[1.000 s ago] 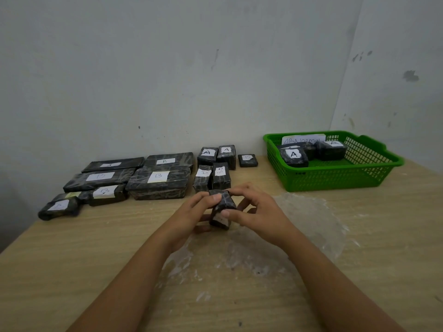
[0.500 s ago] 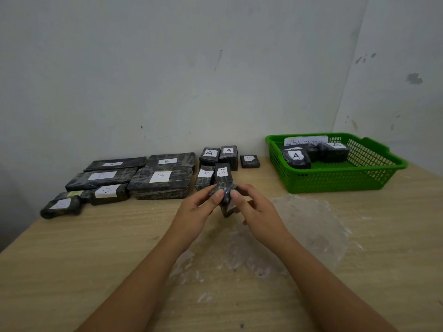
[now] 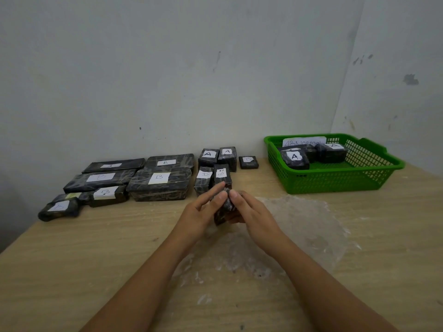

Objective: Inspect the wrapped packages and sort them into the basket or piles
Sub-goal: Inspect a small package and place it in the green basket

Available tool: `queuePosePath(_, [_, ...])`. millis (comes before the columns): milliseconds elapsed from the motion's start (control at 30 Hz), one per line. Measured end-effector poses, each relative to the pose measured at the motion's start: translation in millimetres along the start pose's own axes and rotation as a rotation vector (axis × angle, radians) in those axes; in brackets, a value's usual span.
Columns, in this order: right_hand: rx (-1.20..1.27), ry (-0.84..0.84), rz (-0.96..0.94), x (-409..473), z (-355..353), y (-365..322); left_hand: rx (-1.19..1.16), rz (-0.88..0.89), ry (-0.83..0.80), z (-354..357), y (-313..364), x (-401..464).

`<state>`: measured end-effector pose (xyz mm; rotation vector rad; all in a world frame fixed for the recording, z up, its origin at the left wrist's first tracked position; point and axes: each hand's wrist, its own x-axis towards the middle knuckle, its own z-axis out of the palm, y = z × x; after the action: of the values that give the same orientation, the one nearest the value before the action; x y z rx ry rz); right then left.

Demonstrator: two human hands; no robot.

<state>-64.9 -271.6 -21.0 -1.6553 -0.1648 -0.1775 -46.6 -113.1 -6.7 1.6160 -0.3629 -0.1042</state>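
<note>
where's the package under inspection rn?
Head view, centre: the small black wrapped package is held between the left hand and right hand, above the clear plastic sheet, just before the small labelled packages.

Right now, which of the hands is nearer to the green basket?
The right hand. It is on the basket's side of the small black package that both hands hold, while the left hand is on the far side of it. The green basket sits further back right.
</note>
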Motion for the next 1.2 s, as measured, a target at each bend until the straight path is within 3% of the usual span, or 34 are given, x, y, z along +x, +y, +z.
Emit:
queuePosePath(133, [-0.005, -0.021, -0.042, -2.3, -0.3, -4.1, -0.064, -0.062, -0.057, -3.1, -8.7, 3.5])
queuePosePath(433, [-0.031, 0.037, -0.090, 0.9, -2.8, -4.8, -0.118, -0.005, -0.089, -4.4, -14.3, 4.2])
queuePosePath(633, [0.056, 0.022, -0.095, -3.9, -6.1, -9.7, -0.150, 0.036, 0.006, 0.8, -14.7, 8.5])
queuePosePath(767, [-0.027, 0.000, -0.140, -3.5, -4.2, -8.0, -0.174, 0.044, 0.013, -2.2, -15.2, 10.5])
queuePosePath(933, [-0.065, 0.010, -0.200, -2.6, -8.2, -7.1, -0.142, 0.085, -0.063, -6.8, -11.2, 7.3])
queuePosePath(1200, [-0.115, -0.052, -0.249, -3.4, -11.1, -8.4, -0.294, -0.146, -0.106, -13.0, -6.0, 8.3])
